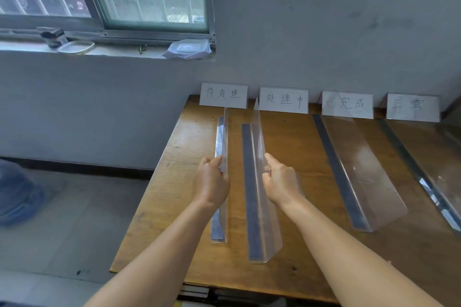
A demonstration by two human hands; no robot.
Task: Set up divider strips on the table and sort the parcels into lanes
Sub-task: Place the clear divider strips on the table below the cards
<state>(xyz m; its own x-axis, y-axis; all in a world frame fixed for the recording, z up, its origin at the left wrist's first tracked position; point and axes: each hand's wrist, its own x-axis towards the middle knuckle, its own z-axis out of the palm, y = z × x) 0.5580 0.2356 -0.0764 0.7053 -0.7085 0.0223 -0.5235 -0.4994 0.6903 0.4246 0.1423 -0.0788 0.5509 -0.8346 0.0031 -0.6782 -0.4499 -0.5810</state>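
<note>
Several clear plastic divider strips with dark base bands lie lengthwise on the wooden table (174,182). My left hand (212,182) pinches the upright wall of the leftmost divider (220,137) near its middle. My right hand (280,182) grips the wall of the second divider (257,219), which stands just to its right. A third divider (361,177) stands further right and a fourth (424,169) runs off the right edge. Several white handwritten label cards (223,95) lean against the wall at the far end. No parcels are in view.
The table's left edge drops to a tiled floor (62,219) with a blue bundle (17,192) on it. A window sill (99,50) up left holds small items. The wall (324,32) closes off the table's far end.
</note>
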